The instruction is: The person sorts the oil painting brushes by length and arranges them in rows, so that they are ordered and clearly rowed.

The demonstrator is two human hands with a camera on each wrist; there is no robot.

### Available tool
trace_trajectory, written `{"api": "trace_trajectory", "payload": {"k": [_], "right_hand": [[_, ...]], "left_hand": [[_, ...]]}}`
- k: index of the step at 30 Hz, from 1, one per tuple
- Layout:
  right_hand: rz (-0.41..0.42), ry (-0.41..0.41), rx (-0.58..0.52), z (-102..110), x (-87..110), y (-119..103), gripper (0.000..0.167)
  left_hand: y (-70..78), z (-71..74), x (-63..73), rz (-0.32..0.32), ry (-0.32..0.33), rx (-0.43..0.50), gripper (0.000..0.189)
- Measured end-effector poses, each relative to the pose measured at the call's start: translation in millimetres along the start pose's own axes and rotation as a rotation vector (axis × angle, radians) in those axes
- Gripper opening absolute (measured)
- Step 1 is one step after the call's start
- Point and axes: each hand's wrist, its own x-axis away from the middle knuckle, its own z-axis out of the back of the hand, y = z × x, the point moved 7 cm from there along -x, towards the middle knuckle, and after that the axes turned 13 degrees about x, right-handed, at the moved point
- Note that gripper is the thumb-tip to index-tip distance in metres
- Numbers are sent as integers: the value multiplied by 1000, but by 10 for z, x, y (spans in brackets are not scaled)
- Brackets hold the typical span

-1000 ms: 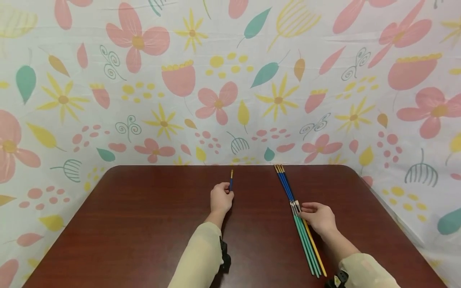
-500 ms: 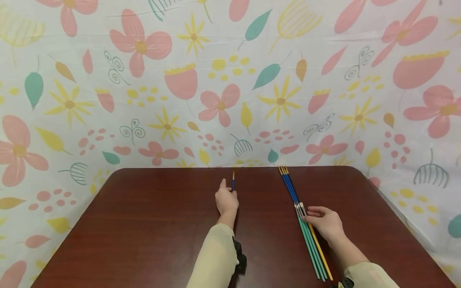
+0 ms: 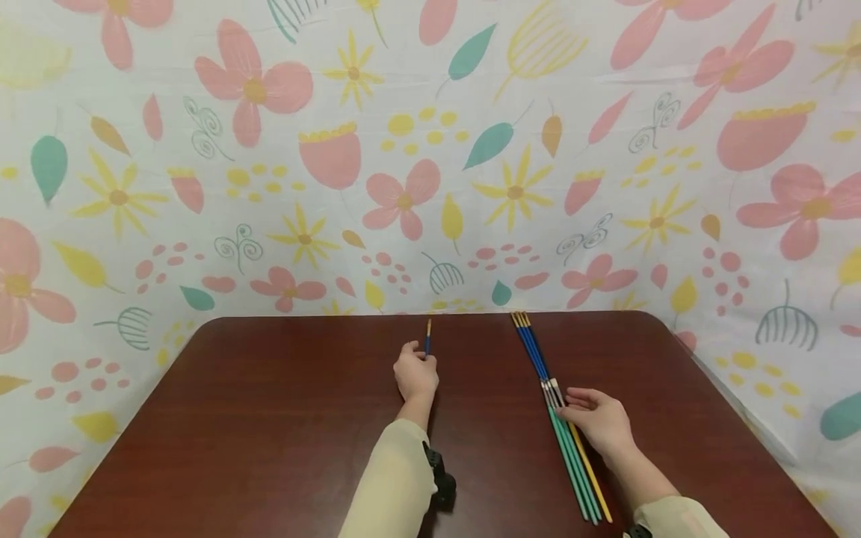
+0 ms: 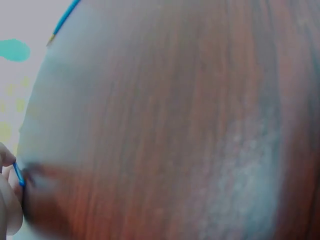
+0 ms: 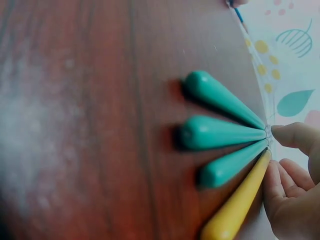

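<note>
My left hand (image 3: pixel 415 375) pinches a blue paintbrush (image 3: pixel 427 341) near the far edge, its gold-coloured ferrule pointing away. Most of that brush's handle is hidden by the hand. On the right, my right hand (image 3: pixel 599 422) rests beside three green paintbrushes (image 3: pixel 575 463) and a yellow paintbrush (image 3: pixel 592 474), lying side by side. Its thumb touches near their pale bristle ends, and the other fingers curve loosely on the yellow brush's side. In the right wrist view, the green handles (image 5: pixel 225 134) fan toward the camera, with thumb (image 5: pixel 295 137) and fingertips (image 5: pixel 272 175) at the narrow far ends.
Several blue paintbrushes (image 3: pixel 531 347) lie beyond the green ones, bristles at the far edge. A dark brown wooden table (image 3: pixel 269 418) spreads beneath everything. Behind it hangs a white cloth (image 3: pixel 403 246) with flower patterns. Black straps (image 3: pixel 440 478) sit on the wrists.
My left index finger, stretched forward half a second ago, is bent back toward the blue brush. The right hand stays by the green and yellow brushes. The head view shifts slightly.
</note>
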Motion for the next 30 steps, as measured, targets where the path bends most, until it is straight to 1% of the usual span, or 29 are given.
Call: {"api": "trace_trajectory", "payload": {"k": [4, 8, 12, 16, 19, 21, 23, 26, 30], "right_hand": [[6, 12, 3, 17, -13, -27, 60], [-4, 11, 9, 47, -15, -20, 60], [-6, 3, 16, 66, -21, -22, 60], [14, 1, 34, 60, -31, -44, 57], [31, 3, 41, 44, -42, -52, 55], [31, 3, 35, 25, -45, -42, 54], [25, 3, 27, 5, -42, -25, 53], [29, -1, 20, -12, -30, -5, 54], [21, -3, 30, 15, -1, 33, 55]], "left_hand": [[87, 31, -30, -34, -22, 29, 27], [99, 20, -29, -25, -38, 56, 23], [102, -27, -22, -30, -56, 76, 21], [113, -116, -11, -22, -100, 104, 21], [130, -193, 25, -8, -135, 133, 20], [139, -240, 61, 1, -148, 148, 20], [136, -287, 98, 14, -156, 161, 19], [116, -360, 145, 24, -152, 168, 16], [99, -496, 226, 37, -167, 184, 14]]}}
